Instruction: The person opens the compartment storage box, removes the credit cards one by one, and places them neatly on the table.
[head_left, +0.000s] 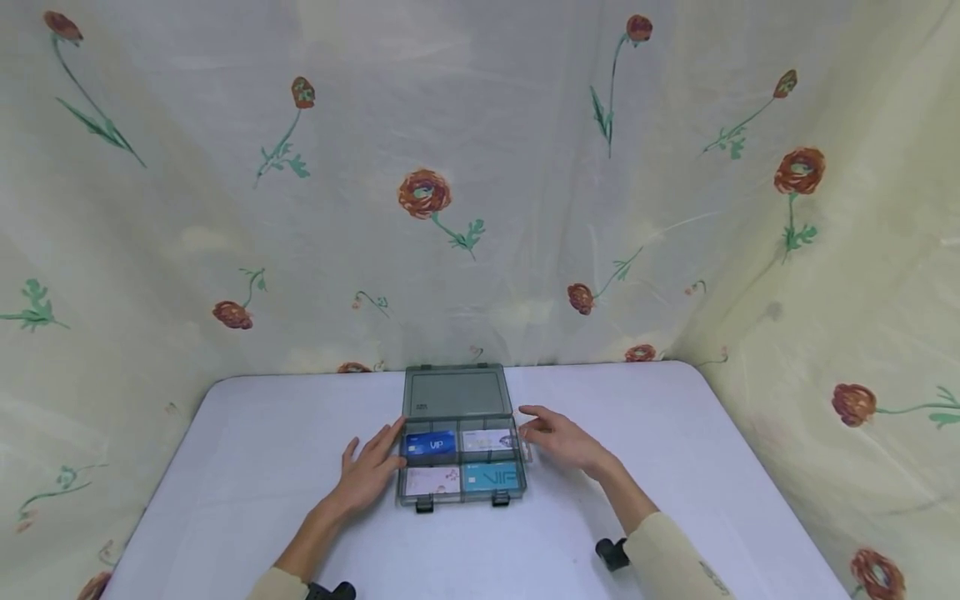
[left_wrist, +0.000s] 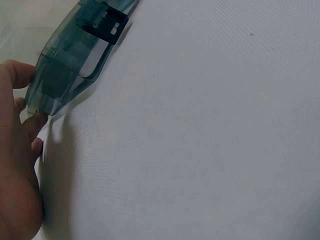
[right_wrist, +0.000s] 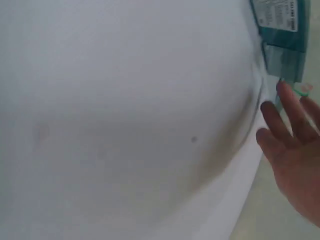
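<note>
A translucent grey-green plastic organizer box (head_left: pixel 459 499) lies on the table with its lid (head_left: pixel 459 392) folded back. In its compartments lie a blue VIP card (head_left: pixel 431 443), a whitish card (head_left: pixel 486 440), a pale pink card (head_left: pixel 432 480) and a teal VIP card (head_left: pixel 491 477). My left hand (head_left: pixel 365 477) rests against the box's left side, thumb and fingers spread and touching it. Beside the right side is my right hand (head_left: pixel 566 442), fingers loosely bent and holding nothing; in the right wrist view its fingertips are close to the box wall, contact unclear.
The box stands on a white-covered table (head_left: pixel 247 483), near its far edge. Two dark latches (head_left: pixel 424 504) hang at the box's front. A printed label (right_wrist: pixel 278 14) shows on the box in the right wrist view. Floral curtains (head_left: pixel 517 275) enclose the back and sides.
</note>
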